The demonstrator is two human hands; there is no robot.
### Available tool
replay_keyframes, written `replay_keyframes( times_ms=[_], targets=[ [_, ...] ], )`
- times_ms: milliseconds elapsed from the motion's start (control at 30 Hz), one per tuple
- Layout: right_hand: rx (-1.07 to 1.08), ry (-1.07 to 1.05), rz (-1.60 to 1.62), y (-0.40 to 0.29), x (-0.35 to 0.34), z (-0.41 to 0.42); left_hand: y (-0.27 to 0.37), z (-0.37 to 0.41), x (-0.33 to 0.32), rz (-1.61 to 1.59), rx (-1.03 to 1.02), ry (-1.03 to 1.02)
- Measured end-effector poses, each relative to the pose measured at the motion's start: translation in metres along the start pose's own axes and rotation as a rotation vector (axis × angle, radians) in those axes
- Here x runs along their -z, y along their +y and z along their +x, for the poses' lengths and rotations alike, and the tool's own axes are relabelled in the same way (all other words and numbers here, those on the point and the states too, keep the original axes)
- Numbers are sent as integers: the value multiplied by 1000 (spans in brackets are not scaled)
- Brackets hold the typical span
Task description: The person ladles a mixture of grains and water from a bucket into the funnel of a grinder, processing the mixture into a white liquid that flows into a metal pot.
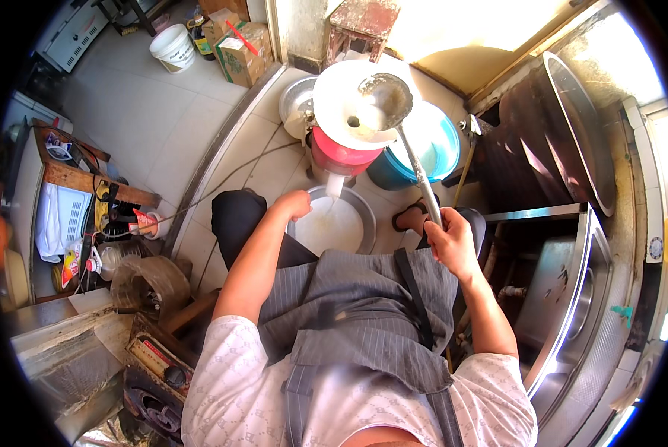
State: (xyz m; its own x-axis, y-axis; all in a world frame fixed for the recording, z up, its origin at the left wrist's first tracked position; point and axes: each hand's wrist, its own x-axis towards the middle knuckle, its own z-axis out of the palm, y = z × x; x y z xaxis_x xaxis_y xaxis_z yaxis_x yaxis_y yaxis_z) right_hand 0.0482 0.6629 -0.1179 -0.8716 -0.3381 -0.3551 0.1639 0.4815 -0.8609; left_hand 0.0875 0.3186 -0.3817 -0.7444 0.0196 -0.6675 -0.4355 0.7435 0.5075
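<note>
My right hand (451, 240) is closed around the long handle of a metal ladle (387, 100). The ladle's bowl is over the wide white hopper (334, 95) of a red grinding machine (342, 153). From the machine's white spout (334, 184) pale liquid runs into a round metal basin (367, 215), which holds whitish liquid. My left hand (296, 205) hangs over the basin's left rim with its fingers curled; whether anything is inside them cannot be told. A blue tub (451, 142) with pale contents stands right of the machine, and a metal pot (290, 100) stands behind it on the left.
A stainless steel sink (585, 302) and a large dark vat (535, 134) stand at the right. A cable (222, 184) crosses the floor and a raised sill. Further back are a wooden stool (364, 19), a white bucket (173, 49) and cardboard boxes (244, 56). A cluttered shelf (88, 184) stands left.
</note>
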Motion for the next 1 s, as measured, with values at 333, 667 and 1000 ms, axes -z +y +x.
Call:
replay_keyframes(
  times_ms=[333,667,1000],
  targets=[
    [253,100,-342,24,4,-9,5,-8,-5,-43,12,34],
    [1,-72,261,8,23,-17,6,-30,0,141,-106,175],
    [-120,129,99,50,79,52,0,-19,-6,194,-113,62]
  ],
)
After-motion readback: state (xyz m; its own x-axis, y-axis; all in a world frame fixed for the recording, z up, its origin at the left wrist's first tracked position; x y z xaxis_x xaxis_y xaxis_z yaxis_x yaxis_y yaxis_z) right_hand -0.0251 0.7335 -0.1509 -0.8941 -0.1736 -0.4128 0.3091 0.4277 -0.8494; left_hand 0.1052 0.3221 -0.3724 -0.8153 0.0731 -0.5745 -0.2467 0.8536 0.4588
